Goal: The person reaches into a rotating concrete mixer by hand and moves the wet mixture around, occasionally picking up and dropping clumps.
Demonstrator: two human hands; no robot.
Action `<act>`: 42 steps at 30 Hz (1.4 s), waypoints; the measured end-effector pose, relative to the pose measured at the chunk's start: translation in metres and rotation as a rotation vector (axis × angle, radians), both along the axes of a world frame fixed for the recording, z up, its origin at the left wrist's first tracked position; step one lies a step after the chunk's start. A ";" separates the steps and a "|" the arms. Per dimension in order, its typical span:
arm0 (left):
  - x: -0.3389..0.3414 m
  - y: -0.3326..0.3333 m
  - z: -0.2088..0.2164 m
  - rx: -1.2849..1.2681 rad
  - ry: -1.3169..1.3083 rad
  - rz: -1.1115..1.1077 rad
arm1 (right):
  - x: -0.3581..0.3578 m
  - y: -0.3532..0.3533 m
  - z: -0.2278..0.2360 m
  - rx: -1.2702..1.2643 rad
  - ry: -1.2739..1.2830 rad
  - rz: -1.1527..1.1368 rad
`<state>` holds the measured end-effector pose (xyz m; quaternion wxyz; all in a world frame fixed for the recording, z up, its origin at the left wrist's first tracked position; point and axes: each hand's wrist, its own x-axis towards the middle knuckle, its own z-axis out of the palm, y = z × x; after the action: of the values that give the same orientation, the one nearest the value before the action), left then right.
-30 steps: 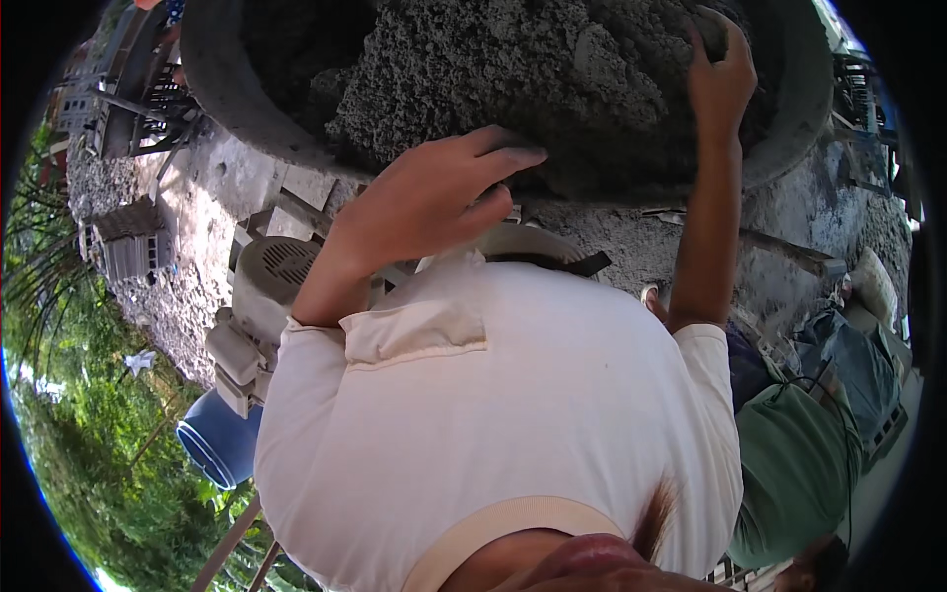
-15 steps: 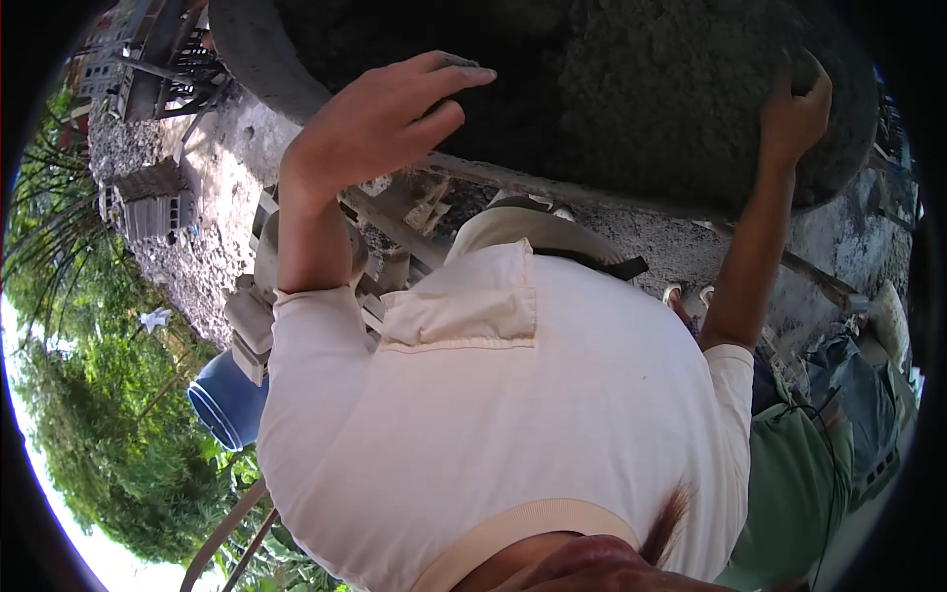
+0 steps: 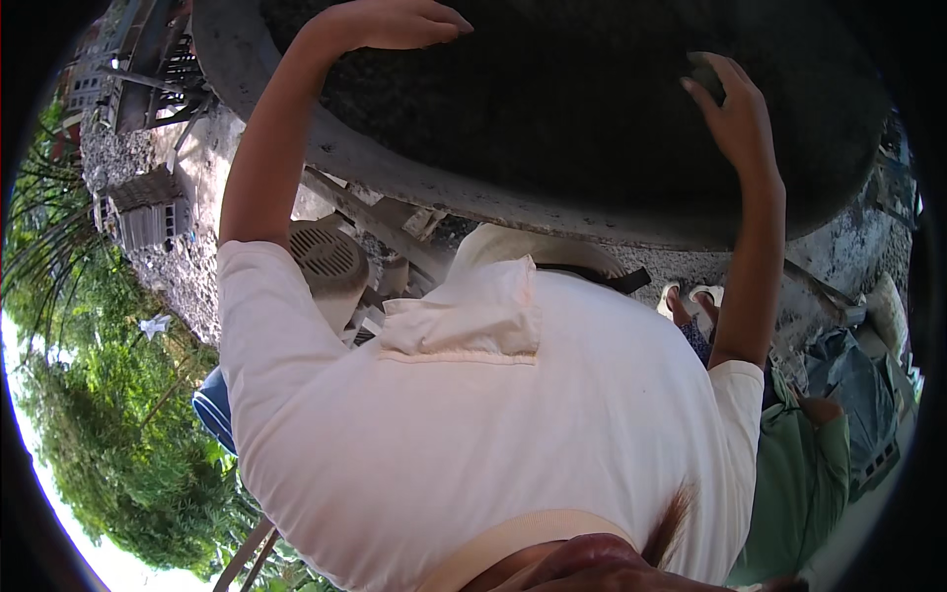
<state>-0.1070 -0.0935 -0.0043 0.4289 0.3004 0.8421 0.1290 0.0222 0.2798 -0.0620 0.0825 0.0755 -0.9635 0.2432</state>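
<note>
- Got a grey tub (image 3: 340, 148) up front, kinda dark inside
- Over its left side: left hand (image 3: 397, 23), loosely open
- Over the right: right hand (image 3: 745, 120), thumb and fingers apart

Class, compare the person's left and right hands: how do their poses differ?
The left hand points its fingers rightward; the right hand points its fingers up and leftward. The left hand meets the picture's top edge; the right hand appears lower. Both are bare, seen against the large tub.
</note>
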 end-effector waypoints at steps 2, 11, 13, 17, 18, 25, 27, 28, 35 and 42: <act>-0.029 0.017 -0.036 -0.146 -0.012 -0.067 | 0.005 0.001 -0.002 0.027 -0.056 -0.029; -0.019 0.074 -0.128 -0.290 -0.352 -0.241 | -0.003 0.009 -0.003 0.070 -0.128 -0.012; -0.002 0.084 -0.159 -0.367 -0.388 -0.361 | -0.004 0.011 -0.003 0.079 -0.136 -0.031; 0.012 0.085 -0.218 -0.368 -0.555 -0.524 | -0.009 0.009 0.002 0.032 -0.186 -0.036; 0.012 0.087 -0.228 -0.363 -0.559 -0.533 | -0.010 0.007 0.003 0.007 -0.244 -0.058; 0.020 0.098 -0.216 -0.439 -0.481 -0.570 | -0.007 0.016 -0.009 0.098 -0.197 -0.047; 0.021 0.092 -0.213 -0.406 -0.515 -0.541 | -0.008 0.018 -0.008 0.073 -0.177 -0.036; 0.025 0.089 -0.211 -0.379 -0.520 -0.510 | -0.008 0.019 -0.008 0.074 -0.170 -0.030; 0.043 0.063 -0.180 -0.204 -0.744 -0.344 | -0.006 0.018 -0.008 0.056 -0.139 -0.005; 0.065 0.074 -0.075 0.167 -0.866 0.088 | 0.017 -0.021 0.017 0.145 -0.786 0.327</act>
<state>-0.0418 -0.0192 -0.0796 0.7106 0.2161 0.5834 0.3286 0.0397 0.2586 -0.0450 -0.3359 0.1344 -0.9116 0.1951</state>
